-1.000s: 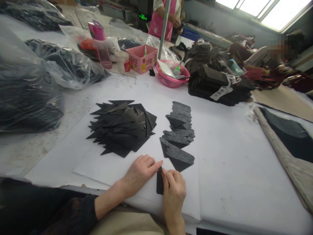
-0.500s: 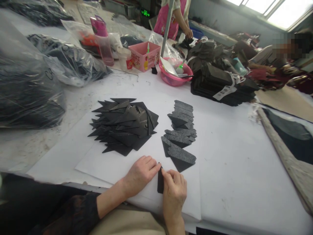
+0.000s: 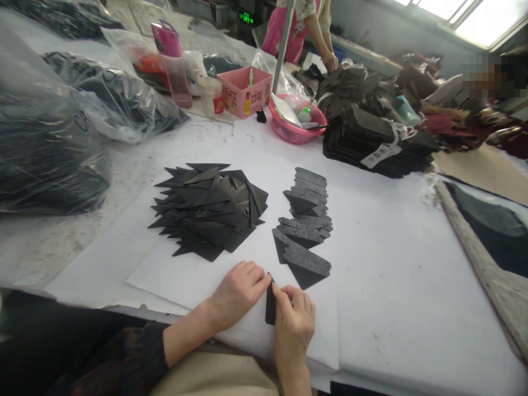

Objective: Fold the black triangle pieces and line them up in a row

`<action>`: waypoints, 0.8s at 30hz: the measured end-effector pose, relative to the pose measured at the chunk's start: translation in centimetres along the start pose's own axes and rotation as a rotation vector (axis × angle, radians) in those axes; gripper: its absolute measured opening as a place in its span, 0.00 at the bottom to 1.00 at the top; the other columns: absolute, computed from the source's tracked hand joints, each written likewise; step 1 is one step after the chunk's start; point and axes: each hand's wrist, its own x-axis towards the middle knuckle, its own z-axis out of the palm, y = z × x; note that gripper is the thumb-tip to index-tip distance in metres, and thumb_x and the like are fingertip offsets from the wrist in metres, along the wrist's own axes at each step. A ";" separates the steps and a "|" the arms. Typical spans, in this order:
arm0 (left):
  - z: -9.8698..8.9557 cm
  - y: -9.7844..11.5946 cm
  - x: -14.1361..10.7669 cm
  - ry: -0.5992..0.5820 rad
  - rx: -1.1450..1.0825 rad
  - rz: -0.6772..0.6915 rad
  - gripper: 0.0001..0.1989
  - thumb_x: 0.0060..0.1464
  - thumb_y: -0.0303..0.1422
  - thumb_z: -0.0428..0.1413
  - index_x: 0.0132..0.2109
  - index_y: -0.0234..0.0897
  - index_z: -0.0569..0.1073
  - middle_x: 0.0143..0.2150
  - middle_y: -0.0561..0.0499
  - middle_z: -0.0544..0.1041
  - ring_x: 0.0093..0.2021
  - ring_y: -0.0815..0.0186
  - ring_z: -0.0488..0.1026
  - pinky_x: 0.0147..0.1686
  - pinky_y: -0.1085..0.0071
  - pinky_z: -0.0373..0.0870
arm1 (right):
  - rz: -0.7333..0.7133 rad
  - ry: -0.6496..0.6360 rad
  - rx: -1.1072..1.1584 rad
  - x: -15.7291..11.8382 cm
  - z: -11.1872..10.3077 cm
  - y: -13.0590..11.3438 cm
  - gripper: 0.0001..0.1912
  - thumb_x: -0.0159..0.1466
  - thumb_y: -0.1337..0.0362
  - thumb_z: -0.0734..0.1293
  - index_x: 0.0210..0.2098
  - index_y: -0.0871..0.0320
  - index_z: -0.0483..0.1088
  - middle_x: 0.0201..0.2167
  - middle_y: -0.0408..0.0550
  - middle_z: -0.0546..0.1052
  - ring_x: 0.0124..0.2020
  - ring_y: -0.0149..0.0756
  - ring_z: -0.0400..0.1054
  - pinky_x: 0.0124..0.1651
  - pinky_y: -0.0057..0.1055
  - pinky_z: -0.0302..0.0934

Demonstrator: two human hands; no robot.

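Paper, white and flat (image 3: 383, 264), lies under a narrow black flat piece (image 3: 270, 308), which is close to the person's body. Say this piece is the middle of a clock, with twelve straight ahead. The bare right hand (image 3: 295, 313), at three o'clock, pinches the piece near its far end with a bent thumb and finger. The bare left hand (image 3: 239, 289), at ten o'clock, has a fingertip at that same end; I cannot tell if it grips or only presses.

At eleven o'clock sits a big messy heap of black pointy flat pieces (image 3: 210, 214). At one o'clock is a row of black pieces with speckled grey bands (image 3: 305, 258), each lying partly over the next.

Far off at twelve, a pink box with straight sides and printed pictures (image 3: 235, 96) has a thin green stick (image 3: 250, 77) poking up from it. Just past twelve, a round pink bowl (image 3: 284, 132) holds a white flat thing (image 3: 284, 110) and something bright green (image 3: 307, 109). Near eleven stand a see-through cup with a red label (image 3: 211, 93) and a tall see-through bottle with a purple lid (image 3: 177, 80). I cannot tell what is inside those two. At ten, a big clear plastic bag (image 3: 53, 165) is full of dark things. Behind it, a clear bag with black writing (image 3: 119, 99) has dark things in it too.
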 end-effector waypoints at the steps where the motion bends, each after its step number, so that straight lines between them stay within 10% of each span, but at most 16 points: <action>1: 0.0 0.0 0.0 -0.004 0.001 -0.001 0.10 0.68 0.24 0.46 0.47 0.31 0.72 0.35 0.47 0.69 0.36 0.60 0.66 0.35 0.63 0.65 | -0.004 -0.002 -0.002 0.0 0.0 0.0 0.11 0.70 0.67 0.62 0.44 0.50 0.77 0.35 0.47 0.73 0.37 0.34 0.66 0.42 0.33 0.56; 24: -1.0 -0.7 0.2 -0.062 0.125 0.059 0.08 0.66 0.24 0.49 0.48 0.29 0.71 0.37 0.46 0.70 0.37 0.59 0.67 0.34 0.63 0.66 | -0.025 0.025 0.006 0.9 0.7 -0.5 0.10 0.69 0.68 0.64 0.43 0.53 0.77 0.33 0.46 0.73 0.36 0.34 0.63 0.42 0.32 0.55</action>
